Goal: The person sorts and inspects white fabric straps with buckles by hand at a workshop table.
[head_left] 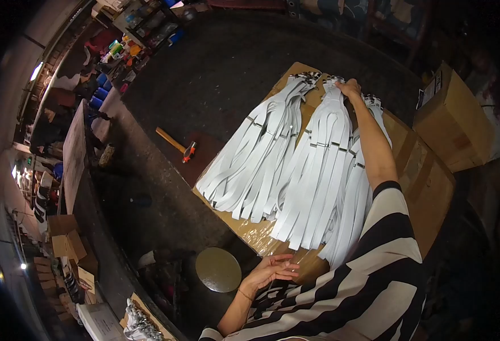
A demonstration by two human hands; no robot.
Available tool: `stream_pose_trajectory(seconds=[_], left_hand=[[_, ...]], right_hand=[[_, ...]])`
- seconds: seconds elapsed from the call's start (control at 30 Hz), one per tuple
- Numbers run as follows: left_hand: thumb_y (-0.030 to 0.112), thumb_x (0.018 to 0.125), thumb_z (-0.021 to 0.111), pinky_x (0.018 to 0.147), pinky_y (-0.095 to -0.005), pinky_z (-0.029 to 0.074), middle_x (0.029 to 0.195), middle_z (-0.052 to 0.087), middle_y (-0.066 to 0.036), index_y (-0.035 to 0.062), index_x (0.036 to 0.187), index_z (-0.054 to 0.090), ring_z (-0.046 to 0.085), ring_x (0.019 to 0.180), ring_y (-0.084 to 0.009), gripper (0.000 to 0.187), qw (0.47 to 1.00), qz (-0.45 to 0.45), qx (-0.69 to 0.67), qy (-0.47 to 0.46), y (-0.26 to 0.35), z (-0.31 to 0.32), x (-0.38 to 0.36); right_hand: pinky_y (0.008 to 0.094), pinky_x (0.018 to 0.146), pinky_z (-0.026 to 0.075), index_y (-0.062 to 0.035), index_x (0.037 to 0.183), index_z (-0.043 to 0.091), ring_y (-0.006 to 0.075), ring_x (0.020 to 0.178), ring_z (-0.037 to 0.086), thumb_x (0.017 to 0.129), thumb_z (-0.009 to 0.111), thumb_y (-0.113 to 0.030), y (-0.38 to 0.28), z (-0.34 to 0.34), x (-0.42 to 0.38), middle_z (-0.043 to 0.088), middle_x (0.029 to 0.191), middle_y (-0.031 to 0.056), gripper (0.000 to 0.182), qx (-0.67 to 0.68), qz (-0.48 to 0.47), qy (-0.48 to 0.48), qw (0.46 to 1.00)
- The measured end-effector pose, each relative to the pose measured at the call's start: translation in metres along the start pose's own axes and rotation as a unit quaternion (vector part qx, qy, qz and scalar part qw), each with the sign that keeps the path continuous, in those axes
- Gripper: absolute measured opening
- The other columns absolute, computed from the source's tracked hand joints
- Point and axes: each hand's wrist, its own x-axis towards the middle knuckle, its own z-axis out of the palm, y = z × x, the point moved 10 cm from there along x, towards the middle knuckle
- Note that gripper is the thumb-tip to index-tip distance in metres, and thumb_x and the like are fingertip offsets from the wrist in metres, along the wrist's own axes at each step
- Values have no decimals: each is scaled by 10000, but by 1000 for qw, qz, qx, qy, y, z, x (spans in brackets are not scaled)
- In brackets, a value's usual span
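The right hand (pixel 350 88) pinches the middle bundle (pixel 325 142) by the cardboard's (pixel 420 176) far edge; the left hand (pixel 270 271), loosely spread, seems just off the near edge.

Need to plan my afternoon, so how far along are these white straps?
Looks done: the left bundle, fanned out with metal clips gathered.
In hand: the middle bundle, right hand at its clip end; the left hand is empty.
Possibly left: the third bundle, partly behind the right arm; its state is unclear.
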Motion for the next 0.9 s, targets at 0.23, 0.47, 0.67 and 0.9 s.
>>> stream_pose_trajectory(seconds=[0.23,0.47,0.67,0.9], left_hand=[[224,899,594,741,-321,561,1101,592,-210,-143,1258,371,657,886,-271,559,987,-3,123,101,-20,-39,-12],[254,899,590,657,-256,531,963,650,-127,-105,1173,498,653,766,-164,460,958,56,235,153,-50,-87,-37],[248,878,603,654,-308,513,883,675,-142,-69,1075,577,653,730,-167,373,869,182,385,252,-43,-99,-111],[313,821,620,772,-373,497,934,673,-171,-31,1012,620,650,873,-301,393,806,293,285,429,-160,-152,-272]], right_hand=[[431,913,443,4,1035,639,385,1091,552,801,614,-509,-51,-76,-53,589,1120,257,565,28,-45,114,992],[330,782,476,31,974,637,221,864,635,820,643,-346,-194,-133,-220,669,909,146,408,44,-384,-46,921],[256,695,447,17,1030,566,100,777,527,825,649,-211,-295,-129,-597,596,851,38,317,-69,-609,-422,668],[247,556,469,5,1194,432,215,656,634,697,768,-403,-257,-146,-1016,649,840,179,726,20,-801,-589,106]])
